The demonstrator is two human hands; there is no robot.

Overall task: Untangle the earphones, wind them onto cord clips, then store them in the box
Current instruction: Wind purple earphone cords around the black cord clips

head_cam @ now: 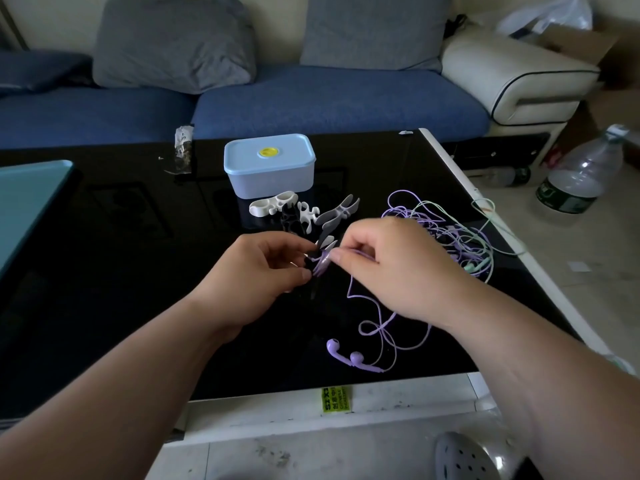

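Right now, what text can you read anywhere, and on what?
"SIX": sticker on the table edge, sideways; the rest is too small.
Bottle label: blurred.
Packet print: blurred.
Box lid: yellow disc, no legible text.

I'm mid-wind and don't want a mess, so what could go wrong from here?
1. The right hand pinches the purple cord at the clip in the left hand. The tangle with the green cord looks unsorted, so pulling may tighten it.
2. The purple earbuds lie near the table front edge; a tug could drag them off.
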